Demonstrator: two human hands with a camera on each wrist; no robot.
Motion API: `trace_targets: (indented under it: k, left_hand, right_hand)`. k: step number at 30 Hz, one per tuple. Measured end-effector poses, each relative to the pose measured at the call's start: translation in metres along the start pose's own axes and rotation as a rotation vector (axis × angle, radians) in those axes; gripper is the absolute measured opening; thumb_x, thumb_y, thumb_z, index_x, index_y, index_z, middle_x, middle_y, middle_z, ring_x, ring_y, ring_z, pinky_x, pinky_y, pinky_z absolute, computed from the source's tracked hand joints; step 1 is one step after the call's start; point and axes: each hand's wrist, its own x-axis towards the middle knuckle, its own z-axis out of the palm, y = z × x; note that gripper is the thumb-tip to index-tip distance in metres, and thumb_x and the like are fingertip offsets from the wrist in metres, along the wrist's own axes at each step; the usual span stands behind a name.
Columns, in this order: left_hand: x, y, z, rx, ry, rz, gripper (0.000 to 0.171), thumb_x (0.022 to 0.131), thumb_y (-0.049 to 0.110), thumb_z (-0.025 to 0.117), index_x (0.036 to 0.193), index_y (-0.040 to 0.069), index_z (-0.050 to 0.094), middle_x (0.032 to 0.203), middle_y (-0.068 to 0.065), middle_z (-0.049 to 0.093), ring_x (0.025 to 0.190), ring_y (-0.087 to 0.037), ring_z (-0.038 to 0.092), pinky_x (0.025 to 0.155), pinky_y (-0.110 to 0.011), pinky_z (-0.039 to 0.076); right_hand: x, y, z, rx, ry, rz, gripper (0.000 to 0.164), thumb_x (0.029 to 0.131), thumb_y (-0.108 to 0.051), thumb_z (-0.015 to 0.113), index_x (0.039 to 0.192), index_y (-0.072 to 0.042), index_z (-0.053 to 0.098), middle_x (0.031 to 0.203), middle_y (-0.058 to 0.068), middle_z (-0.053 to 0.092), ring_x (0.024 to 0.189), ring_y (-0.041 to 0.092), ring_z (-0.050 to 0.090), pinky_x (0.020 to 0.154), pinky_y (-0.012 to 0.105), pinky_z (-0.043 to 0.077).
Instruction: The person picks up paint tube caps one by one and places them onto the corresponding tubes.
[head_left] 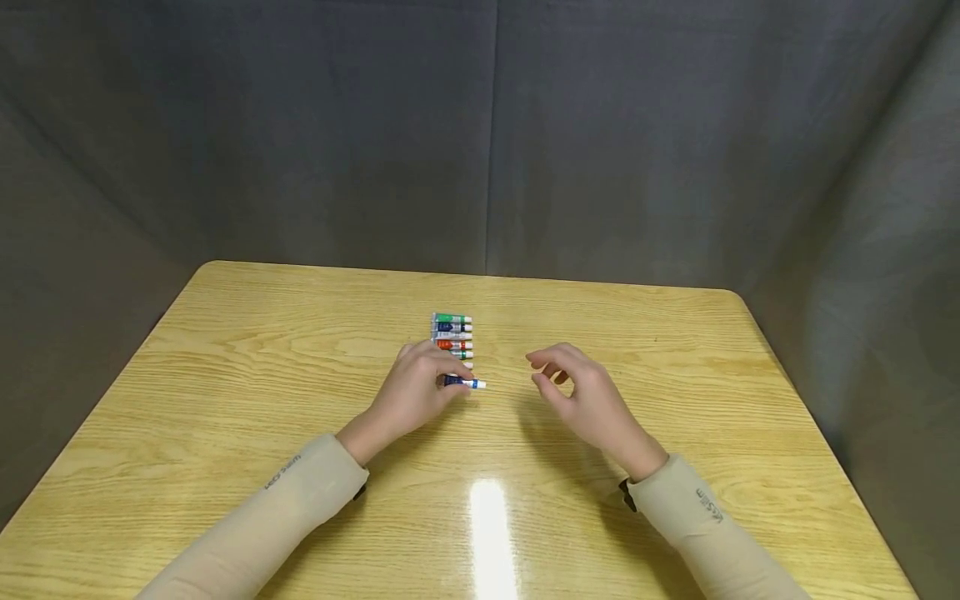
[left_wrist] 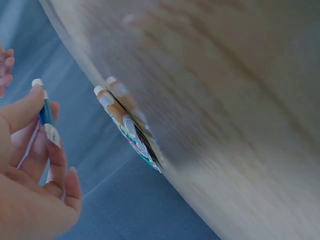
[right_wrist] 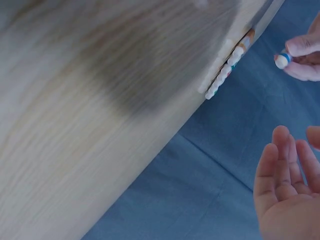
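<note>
My left hand (head_left: 416,387) pinches a blue paint tube (head_left: 476,384) between thumb and fingers, its white cap pointing right. In the left wrist view, this tube (left_wrist: 46,112) is held above the tabletop. Just beyond the left hand, several small paint tubes lie side by side in a column, caps to the right. Among them are a green tube (head_left: 452,318) at the far end, a dark blue one (head_left: 452,327) and a red one (head_left: 452,345); the hand hides part of the nearer ones. My right hand (head_left: 588,400) hovers to the right, fingers loosely bent, holding nothing.
The wooden table (head_left: 247,350) has rounded far corners, and a bright light reflection shows near its front. Dark grey curtains (head_left: 360,142) hang behind it and along both sides.
</note>
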Motion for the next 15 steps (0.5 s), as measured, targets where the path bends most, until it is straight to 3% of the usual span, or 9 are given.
trace_targets:
  k: [9, 15]
  left_hand:
    - [0.001, -0.004, 0.003, 0.082, -0.087, -0.066, 0.015, 0.083, 0.017, 0.085, 0.098, 0.015, 0.083, 0.107, -0.002, 0.081, 0.105, -0.024, 0.070, 0.092, -0.042, 0.045]
    - [0.002, -0.004, 0.006, 0.134, -0.083, -0.065, 0.020, 0.077, 0.018, 0.088, 0.096, 0.015, 0.083, 0.100, 0.000, 0.081, 0.099, -0.022, 0.072, 0.077, -0.034, 0.042]
  right_hand:
    - [0.002, 0.007, -0.011, -0.009, 0.019, 0.017, 0.022, 0.100, -0.007, 0.067, 0.121, -0.007, 0.071, 0.114, 0.009, 0.072, 0.093, 0.018, 0.068, 0.081, 0.041, 0.059]
    - [0.003, 0.018, -0.017, -0.018, 0.014, 0.047, 0.021, 0.100, -0.008, 0.066, 0.120, -0.008, 0.071, 0.115, 0.009, 0.072, 0.093, 0.019, 0.068, 0.081, 0.041, 0.059]
